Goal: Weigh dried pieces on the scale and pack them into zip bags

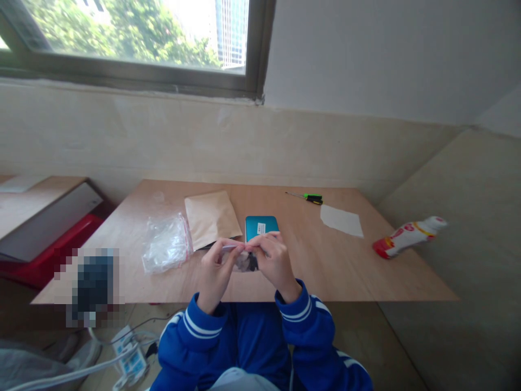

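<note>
Both my hands meet above the near edge of the wooden table (pixel 325 266). My left hand (pixel 217 269) and my right hand (pixel 274 260) pinch the top edge of a small clear plastic bag (pixel 244 259) with something dark inside. Their fingers are closed on the bag's rim. Just behind the hands lies a teal flat box (pixel 261 226) with a white label. A brown paper envelope (pixel 212 218) lies to its left, and a crumpled clear zip bag (pixel 166 243) with a red strip lies further left.
A green-handled screwdriver (pixel 309 197) and a white paper sheet (pixel 342 221) lie at the table's far right. A white and red bottle (pixel 408 235) lies on its side off the right edge. A red box (pixel 52 250) and a power strip (pixel 132 355) are to the left.
</note>
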The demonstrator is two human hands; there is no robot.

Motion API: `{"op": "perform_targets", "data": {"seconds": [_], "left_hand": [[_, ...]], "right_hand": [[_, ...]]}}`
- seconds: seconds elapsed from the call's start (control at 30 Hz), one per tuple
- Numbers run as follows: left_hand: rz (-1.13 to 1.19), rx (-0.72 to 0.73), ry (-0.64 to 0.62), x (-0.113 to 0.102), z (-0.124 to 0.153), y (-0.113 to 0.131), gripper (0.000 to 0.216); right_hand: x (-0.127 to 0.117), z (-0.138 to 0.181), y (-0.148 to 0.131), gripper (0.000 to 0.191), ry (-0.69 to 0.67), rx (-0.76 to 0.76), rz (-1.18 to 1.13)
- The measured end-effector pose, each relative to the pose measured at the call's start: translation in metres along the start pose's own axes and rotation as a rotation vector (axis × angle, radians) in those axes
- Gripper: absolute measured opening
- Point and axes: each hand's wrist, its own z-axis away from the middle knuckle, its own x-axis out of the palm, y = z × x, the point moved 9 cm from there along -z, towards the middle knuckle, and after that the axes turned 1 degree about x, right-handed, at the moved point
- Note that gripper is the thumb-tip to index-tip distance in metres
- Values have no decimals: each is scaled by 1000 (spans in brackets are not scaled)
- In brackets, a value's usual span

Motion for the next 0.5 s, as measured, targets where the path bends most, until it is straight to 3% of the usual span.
{"op": "perform_targets", "data": {"seconds": [0.13,0.3,0.5], "left_hand": [[-49,63,70,0,2,7,15],[-138,100,170,-9,2,4,14],[-150,95,156,-17,-1,-2,16]], "right_hand": [[4,2,0,28,-4,27,33],[14,2,11,15,-107,49,51],[16,5,18,25,-103,39,60]]}}
